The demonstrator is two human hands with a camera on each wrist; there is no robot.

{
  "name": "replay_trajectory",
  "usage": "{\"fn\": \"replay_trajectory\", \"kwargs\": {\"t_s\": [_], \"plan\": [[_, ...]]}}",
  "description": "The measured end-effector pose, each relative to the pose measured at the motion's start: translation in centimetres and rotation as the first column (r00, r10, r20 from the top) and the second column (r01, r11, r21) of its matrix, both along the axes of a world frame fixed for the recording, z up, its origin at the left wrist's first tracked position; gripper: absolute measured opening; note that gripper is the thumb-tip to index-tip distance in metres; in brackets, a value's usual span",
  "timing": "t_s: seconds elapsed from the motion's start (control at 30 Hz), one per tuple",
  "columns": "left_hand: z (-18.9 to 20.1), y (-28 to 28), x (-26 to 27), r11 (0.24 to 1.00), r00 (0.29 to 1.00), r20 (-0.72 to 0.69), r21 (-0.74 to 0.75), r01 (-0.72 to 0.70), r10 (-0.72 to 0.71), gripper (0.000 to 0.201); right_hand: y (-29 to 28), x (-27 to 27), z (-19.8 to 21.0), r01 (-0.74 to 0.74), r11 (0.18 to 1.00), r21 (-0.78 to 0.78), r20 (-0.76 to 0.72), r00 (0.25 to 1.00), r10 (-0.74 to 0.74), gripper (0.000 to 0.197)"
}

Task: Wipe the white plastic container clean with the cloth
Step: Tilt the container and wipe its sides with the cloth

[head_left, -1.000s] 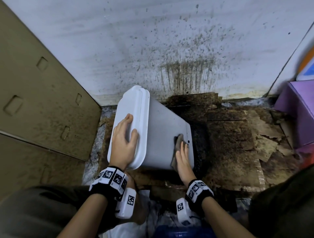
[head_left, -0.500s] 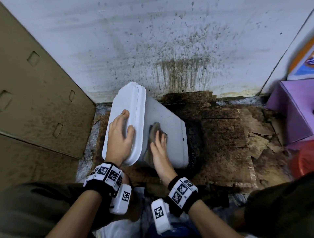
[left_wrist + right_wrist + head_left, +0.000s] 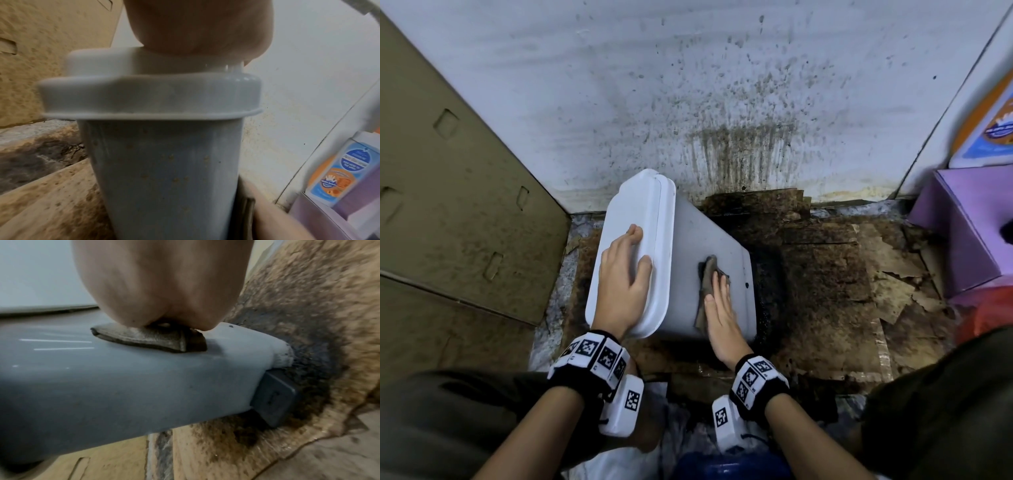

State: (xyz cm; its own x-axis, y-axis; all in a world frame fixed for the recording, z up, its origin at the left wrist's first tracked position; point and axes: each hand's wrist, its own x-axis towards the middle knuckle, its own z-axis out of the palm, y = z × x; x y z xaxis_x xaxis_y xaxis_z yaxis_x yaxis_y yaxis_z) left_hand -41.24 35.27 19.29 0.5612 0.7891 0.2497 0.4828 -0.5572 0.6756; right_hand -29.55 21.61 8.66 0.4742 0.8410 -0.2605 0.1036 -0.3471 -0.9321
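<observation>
The white plastic container (image 3: 688,246) stands tilted on the dirty floor, lid on, its lid end to the left. My left hand (image 3: 625,274) rests flat on the lid (image 3: 633,202), fingers straight, thumb along the lid's raised edge. My right hand (image 3: 719,305) presses a brown folded cloth (image 3: 709,274) flat against the container's side wall. In the right wrist view the cloth (image 3: 148,337) lies squashed under the palm near the container's bottom corner (image 3: 257,344). The left wrist view shows the lid (image 3: 148,97) and brown specks on the near wall (image 3: 164,170).
A stained white wall (image 3: 688,85) rises right behind the container. Flattened cardboard (image 3: 448,205) leans at the left. Wet, dark, torn cardboard (image 3: 842,274) covers the floor to the right. A purple box (image 3: 969,222) and a printed carton (image 3: 993,123) stand at the far right.
My right hand slid the cloth left toward the lid, then back right across the container's side. My left hand stayed on the lid. The view shifted slightly.
</observation>
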Motion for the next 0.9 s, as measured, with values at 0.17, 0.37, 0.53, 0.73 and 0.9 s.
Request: {"fn": "replay_trajectory", "kwargs": {"t_s": [0.17,0.37,0.53,0.73,0.9], "plan": [[0.1,0.0,-0.1,1.0,1.0,0.004,-0.009,-0.002,0.002,0.049,-0.6,2.0,-3.8,0.09,0.965,-0.246,-0.068,0.992,-0.11,0.054],[0.0,-0.4,0.7,0.999,1.0,0.003,0.021,0.027,-0.027,0.053,-0.6,2.9,-4.9,0.136,0.939,-0.316,-0.093,0.98,-0.173,0.054],[0.1,-0.3,0.6,0.999,1.0,-0.022,0.05,-0.002,0.003,0.049,-0.2,1.5,-4.0,0.131,0.957,-0.261,-0.112,0.98,-0.165,0.056],[0.2,-0.4,0.8,0.998,0.999,-0.035,0.066,0.0,0.003,0.047,0.6,-1.1,0.5,0.074,0.994,-0.076,-0.011,0.997,-0.076,0.054],[0.1,-0.3,0.9,0.998,0.998,-0.062,0.054,0.014,-0.011,0.05,1.5,-3.4,5.1,0.035,0.982,0.188,0.001,0.999,-0.036,0.055]]}}
